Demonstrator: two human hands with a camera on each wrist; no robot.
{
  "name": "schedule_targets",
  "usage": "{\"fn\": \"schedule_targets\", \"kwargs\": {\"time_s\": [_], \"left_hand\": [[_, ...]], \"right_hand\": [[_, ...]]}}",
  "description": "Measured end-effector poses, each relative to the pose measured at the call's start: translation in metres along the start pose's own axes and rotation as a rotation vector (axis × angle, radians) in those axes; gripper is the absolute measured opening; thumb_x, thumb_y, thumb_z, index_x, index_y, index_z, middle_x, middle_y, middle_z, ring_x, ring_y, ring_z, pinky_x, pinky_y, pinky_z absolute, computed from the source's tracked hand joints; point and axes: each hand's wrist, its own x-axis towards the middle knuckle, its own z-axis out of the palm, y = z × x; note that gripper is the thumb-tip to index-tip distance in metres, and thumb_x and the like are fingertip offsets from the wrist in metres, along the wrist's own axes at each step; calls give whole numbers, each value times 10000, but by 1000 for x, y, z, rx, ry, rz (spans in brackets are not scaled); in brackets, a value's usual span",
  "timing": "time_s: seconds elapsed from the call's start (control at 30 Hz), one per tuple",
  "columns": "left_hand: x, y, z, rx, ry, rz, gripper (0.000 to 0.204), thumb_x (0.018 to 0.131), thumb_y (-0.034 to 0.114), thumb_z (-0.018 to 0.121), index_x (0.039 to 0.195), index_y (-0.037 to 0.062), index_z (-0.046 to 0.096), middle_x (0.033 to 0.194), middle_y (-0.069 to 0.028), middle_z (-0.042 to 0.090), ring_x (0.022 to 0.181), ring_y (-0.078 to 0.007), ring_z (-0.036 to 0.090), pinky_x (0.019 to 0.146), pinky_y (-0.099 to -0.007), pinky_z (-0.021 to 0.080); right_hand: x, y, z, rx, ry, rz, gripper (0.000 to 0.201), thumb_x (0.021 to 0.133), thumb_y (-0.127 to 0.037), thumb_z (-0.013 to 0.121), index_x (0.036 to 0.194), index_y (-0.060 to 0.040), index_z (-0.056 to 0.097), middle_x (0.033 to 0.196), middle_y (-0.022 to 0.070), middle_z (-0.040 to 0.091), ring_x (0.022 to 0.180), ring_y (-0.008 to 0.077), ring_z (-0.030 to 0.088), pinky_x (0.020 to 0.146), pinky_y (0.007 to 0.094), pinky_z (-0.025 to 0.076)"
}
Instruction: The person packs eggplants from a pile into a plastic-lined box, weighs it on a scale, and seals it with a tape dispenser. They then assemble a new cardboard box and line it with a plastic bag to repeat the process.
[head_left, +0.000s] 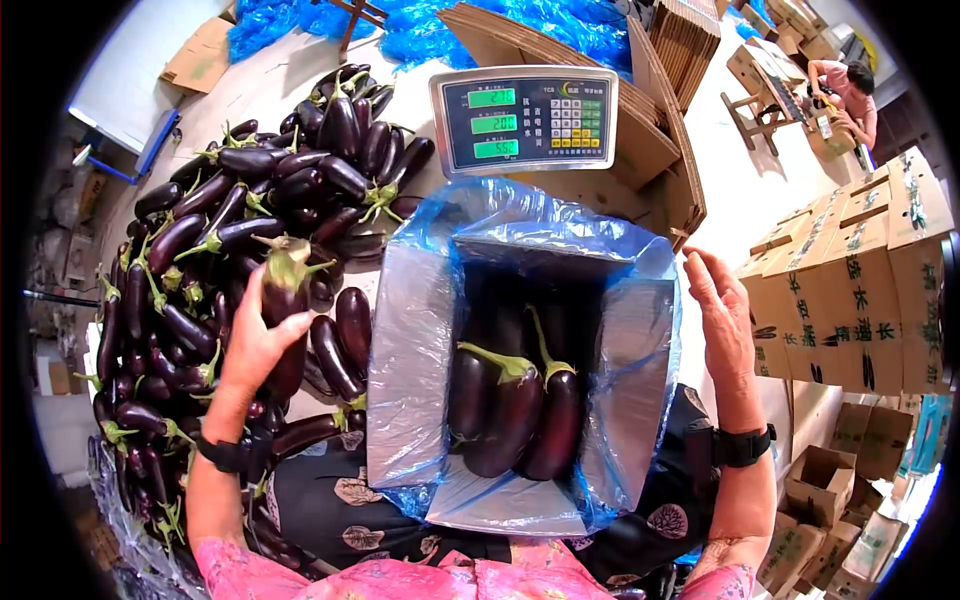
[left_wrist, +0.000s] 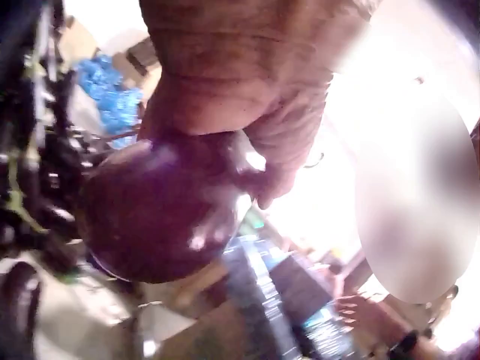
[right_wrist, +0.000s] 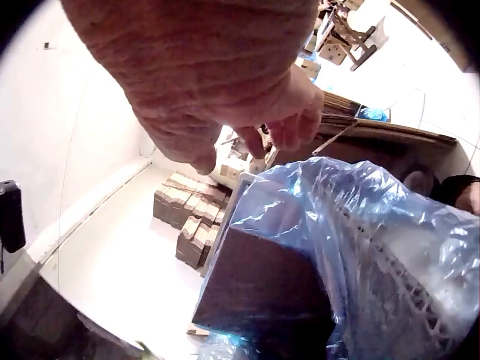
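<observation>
- Left hand [head_left: 258, 340] has its fingers wrapped round one eggplant [head_left: 285, 300], held stem-up just over the edge of the pile [head_left: 200, 260], left of the box [head_left: 520, 370].
- Right hand [head_left: 720, 320] is empty, fingers loose and spread, hovering by the box's right wall near the blue liner [head_left: 420, 330].
- Three eggplants [head_left: 510, 400] already lie side by side at the near end of the box, stems pointing away. I'd say lay this one the same way, snug against them, so the row stays tight.
- Probably worth using the free hand to hold the liner back so the stem doesn't snag or tear it.
- Lower it in, don't drop it; the skin looks like it'd bruise.
- Scale [head_left: 525, 120] sits behind the box; digits are lit but too small for me to trust a reading.
- The box's far end is in deep shadow, can't tell what's in there.
- Left wrist view is blurry: just a shiny purple end and a bit of palm. Right wrist view shows fingertips and liner, no eggplants.
</observation>
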Motion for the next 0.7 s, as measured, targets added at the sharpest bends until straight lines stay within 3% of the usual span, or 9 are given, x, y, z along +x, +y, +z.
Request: {"fn": "schedule_targets", "kwargs": {"time_s": [0.13,0.23,0.33,0.43,0.53,0.6,0.63,0.67,0.7], "left_hand": [[-63,-178,23,341,99,-299,919,682,262,796,1447,27,344,1233,-223,617,1132,-367,610,992,-410,470],[-122,-245,40,517,109,-434,984,677,309,806,1483,50,306,1390,-266,494,1268,-423,497,1056,-463,415],[-152,-242,53,566,80,-655,1041,691,347,827,1504,51,247,1361,-269,515,1231,-450,510,1013,-493,430],[-163,-246,66,611,149,-730,906,729,375,803,1449,67,347,1289,-264,557,1195,-458,527,988,-505,437],[-156,-255,60,663,23,-743,692,771,389,766,1313,53,497,1205,-265,583,1118,-458,560,933,-518,456],[-128,-248,57,651,122,-457,409,857,351,678,1112,35,628,1104,-243,609,1009,-419,600,841,-501,487],[-102,-234,48,486,139,-287,382,884,313,648,1138,29,631,1058,-233,639,979,-409,613,846,-484,492],[-72,-218,47,346,184,-114,400,902,293,643,1192,18,621,995,-185,676,896,-320,638,818,-423,503],[-40,-151,43,-18,96,-237,410,926,295,630,1215,4,614,959,-114,675,856,-208,615,790,-333,496]], "right_hand": [[3,18,-10,77,-97,228,705,954,-594,538,1333,0,555,1291,134,595,1167,212,566,979,350,448],[8,34,-14,222,-202,313,631,948,-574,571,1318,-63,589,1240,77,622,1081,179,581,932,337,462],[10,34,-11,272,-198,360,626,947,-574,572,1308,-64,593,1235,75,620,1065,168,581,910,330,467],[6,23,-9,303,-259,388,631,979,-575,509,1313,-45,579,1208,68,629,1067,162,584,897,331,471],[8,30,-16,237,-340,375,623,998,-569,479,1330,-50,568,1201,63,635,1067,163,591,889,347,479],[6,32,-17,221,-328,345,603,993,-548,503,1331,-54,573,1184,53,635,1042,147,583,859,333,474],[4,25,-13,231,-291,329,593,985,-534,527,1328,-53,578,1169,45,633,1023,133,575,838,314,466],[2,17,-8,239,-259,312,584,977,-521,551,1325,-53,584,1155,38,632,1003,119,566,816,295,458],[0,9,0,249,-169,277,484,969,-432,614,1272,-56,634,1042,-1,655,907,81,567,755,235,439]]}}
